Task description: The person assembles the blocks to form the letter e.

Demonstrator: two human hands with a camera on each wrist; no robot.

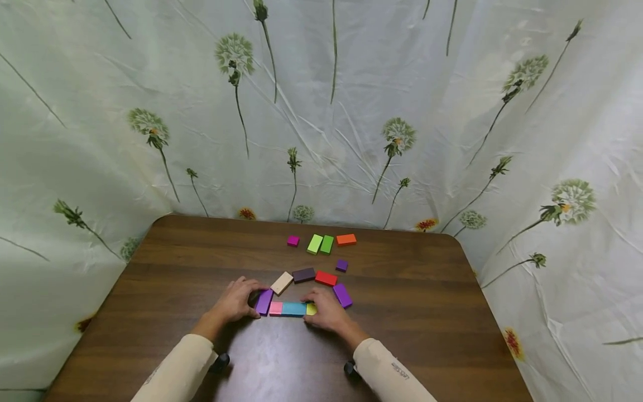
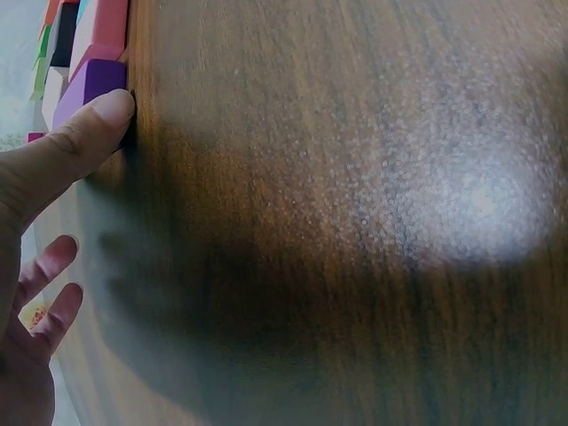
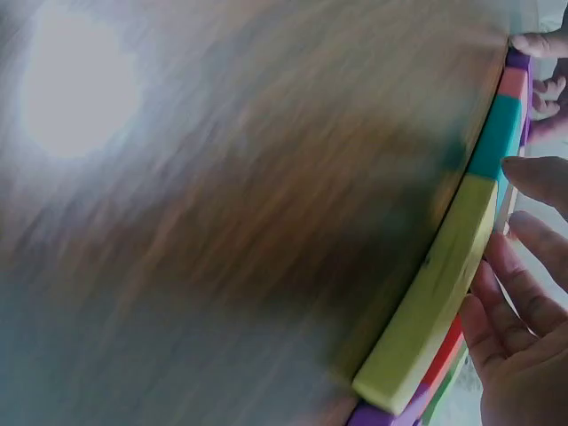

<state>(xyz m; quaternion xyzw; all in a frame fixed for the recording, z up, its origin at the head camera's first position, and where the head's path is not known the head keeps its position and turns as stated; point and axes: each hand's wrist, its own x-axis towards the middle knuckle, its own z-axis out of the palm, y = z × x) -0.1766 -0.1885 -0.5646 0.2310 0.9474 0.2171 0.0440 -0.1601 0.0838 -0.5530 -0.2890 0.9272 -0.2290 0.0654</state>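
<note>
Brown table [image 1: 427, 346]: thirteen blocks [image 1: 294, 309]; left hand [image 1: 237, 300] pinching leftmost of three purple blocks [image 1: 264, 303]; right hand [image 1: 326, 310], fingers relaxed, at one yellow block [image 1: 311, 309].

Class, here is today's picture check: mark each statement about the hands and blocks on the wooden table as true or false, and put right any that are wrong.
1. The left hand touches a purple block. True.
2. The teal block lies between the pink block and the yellow block. True.
3. The right hand is nearest the orange block. False: the right hand is at the yellow block.
4. The dark block lies between the beige block and the red block. True.
5. The light green block and the green block lie far apart. False: the light green block and the green block lie side by side.
</note>
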